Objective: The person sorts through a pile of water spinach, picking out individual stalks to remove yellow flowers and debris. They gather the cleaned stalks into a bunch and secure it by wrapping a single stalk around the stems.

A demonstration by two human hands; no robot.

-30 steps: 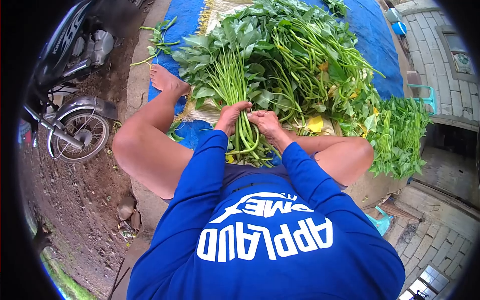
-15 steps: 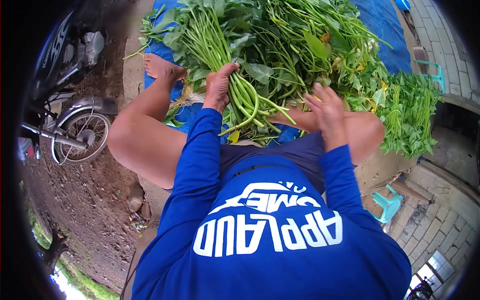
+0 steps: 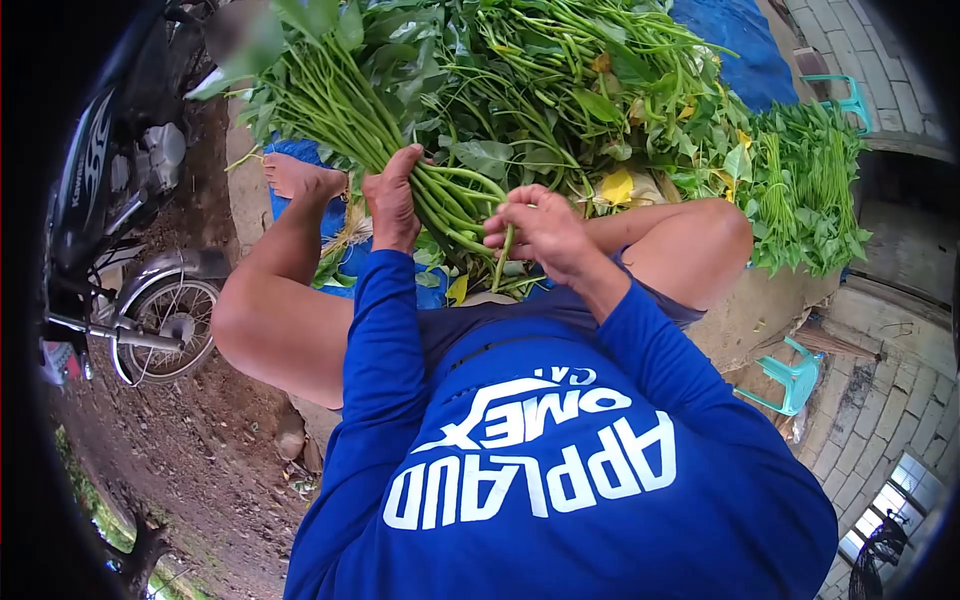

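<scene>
My left hand (image 3: 395,200) is closed round a thick bunch of water spinach (image 3: 330,105), its leaves pointing up and away to the left. The cut stem ends fan out toward my lap on the right. At those ends, my right hand (image 3: 543,232) pinches a bent green stem of the bunch between thumb and fingers. A large heap of loose water spinach (image 3: 530,80) lies just beyond both hands. Yellow leaves (image 3: 617,187) are scattered along its near side.
Bundled greens (image 3: 800,190) lie to the right of the heap. A blue tarp (image 3: 735,50) is spread beneath. My bent legs frame the work area. A motorcycle (image 3: 165,300) stands at the left, a teal plastic stool (image 3: 790,378) at the lower right, another stool (image 3: 850,100) farther back.
My left hand has shifted left, tilting the bunch's leafy end further left. My right hand has come in from the right and taken hold of a stem at the cut ends.
</scene>
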